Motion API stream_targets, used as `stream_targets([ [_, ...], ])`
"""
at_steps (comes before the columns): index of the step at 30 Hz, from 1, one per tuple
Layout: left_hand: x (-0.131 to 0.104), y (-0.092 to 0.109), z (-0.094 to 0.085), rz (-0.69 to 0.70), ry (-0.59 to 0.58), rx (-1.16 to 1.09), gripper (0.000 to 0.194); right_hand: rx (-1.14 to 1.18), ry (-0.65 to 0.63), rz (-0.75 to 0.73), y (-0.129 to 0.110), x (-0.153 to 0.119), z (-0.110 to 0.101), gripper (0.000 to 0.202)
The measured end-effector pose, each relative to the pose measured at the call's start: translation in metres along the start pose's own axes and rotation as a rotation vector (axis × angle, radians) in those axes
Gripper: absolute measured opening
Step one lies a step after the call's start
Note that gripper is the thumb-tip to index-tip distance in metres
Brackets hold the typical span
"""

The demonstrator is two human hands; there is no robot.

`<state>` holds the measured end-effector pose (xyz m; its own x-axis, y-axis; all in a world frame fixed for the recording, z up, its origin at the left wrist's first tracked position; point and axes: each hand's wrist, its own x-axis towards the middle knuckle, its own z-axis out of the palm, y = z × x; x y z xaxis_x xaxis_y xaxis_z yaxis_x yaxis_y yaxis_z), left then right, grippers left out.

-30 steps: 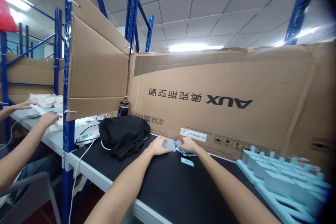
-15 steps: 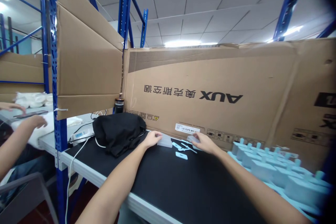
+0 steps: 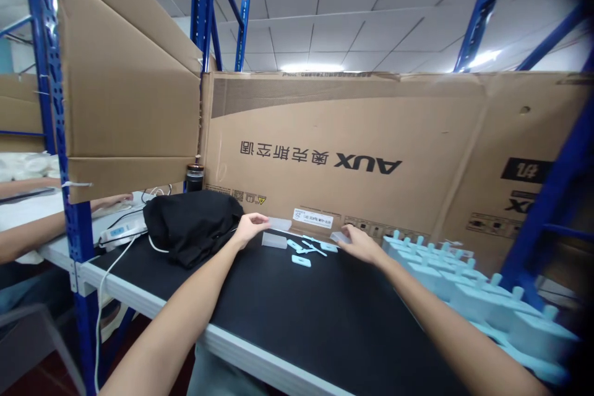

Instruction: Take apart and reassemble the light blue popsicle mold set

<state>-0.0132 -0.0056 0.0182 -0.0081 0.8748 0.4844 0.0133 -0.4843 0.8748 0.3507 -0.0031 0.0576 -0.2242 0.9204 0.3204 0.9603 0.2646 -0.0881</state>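
Between the fingers of my left hand (image 3: 252, 228) is the end of a translucent lid (image 3: 279, 223), raised above the black mat. Just below it a translucent box (image 3: 274, 241) rests on the mat. My right hand (image 3: 359, 244) pinches a small clear piece (image 3: 340, 237) near the cardboard wall. Several light-blue flat parts lie between my hands, among them a thin strip (image 3: 314, 247) and a rectangular plate (image 3: 301, 261) closer to me.
Light-blue blocks with pegs (image 3: 468, 284) stand at the right. Black cloth (image 3: 190, 226), a dark jar (image 3: 195, 177) and a white power strip (image 3: 123, 233) are at the left. A cardboard wall (image 3: 288, 117) stands behind. Another person's arms (image 3: 41, 229) show at far left.
My left hand has lifted the lid up from the box, which now shows below it. My right hand still holds the clear piece. The view has shifted to the right.
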Motion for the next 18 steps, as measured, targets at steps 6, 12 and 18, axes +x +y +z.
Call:
stream_targets([
  [6, -0.01, 0.006, -0.009, -0.183, -0.22, -0.197, 0.032, -0.21, -0.11, 0.235, -0.003, -0.012, -0.007, 0.055],
  [12, -0.017, 0.011, -0.009, -0.288, -0.444, -0.088, 0.032, -0.207, -0.165, 0.23, -0.009, -0.021, 0.004, 0.039],
  [18, -0.02, 0.011, -0.01, -0.274, -0.507, 0.037, 0.042, -0.194, -0.067, 0.102, -0.025, -0.02, 0.005, 0.039],
])
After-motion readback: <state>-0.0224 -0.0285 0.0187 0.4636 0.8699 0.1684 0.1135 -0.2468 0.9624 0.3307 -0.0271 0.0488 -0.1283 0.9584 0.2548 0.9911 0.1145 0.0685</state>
